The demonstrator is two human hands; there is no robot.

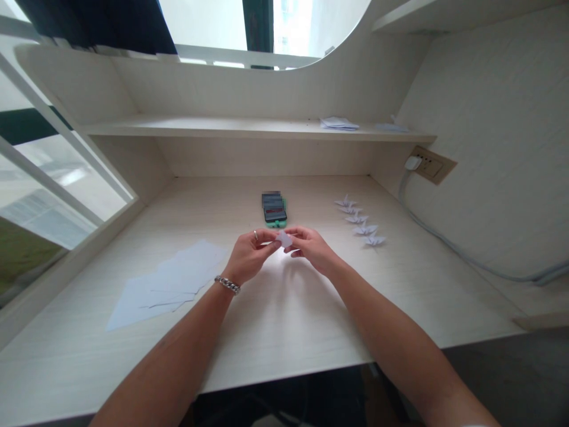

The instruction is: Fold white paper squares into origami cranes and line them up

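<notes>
Folded paper (284,239), small and white, sits at the middle of the frame, raised between both hands; from here we judge its size to be the main hazard, since little of it shows past the fingers and a crease could land off line unseen.

From the left: overlapping white sheets (186,264) lie at the lower left of the frame, near the left forearm; a sweep of that arm might drag or crumple them. Our left hand (249,255), with a chain bracelet (227,284) at the wrist, pinches the paper's left side between thumb and fingertips; too hard a squeeze could dent it. Just beyond the fingertips, at the centre, lies a green-edged device (274,209); a forward push might knock it. Our right hand (309,244) pinches the right side, its lower fingers curled beneath; if the two hands pulled unevenly, the paper might tear or slip. Right of centre, five paper cranes (357,219) stand in a slanting row; they look light, so a stray knuckle or a draught could scatter them.
</notes>
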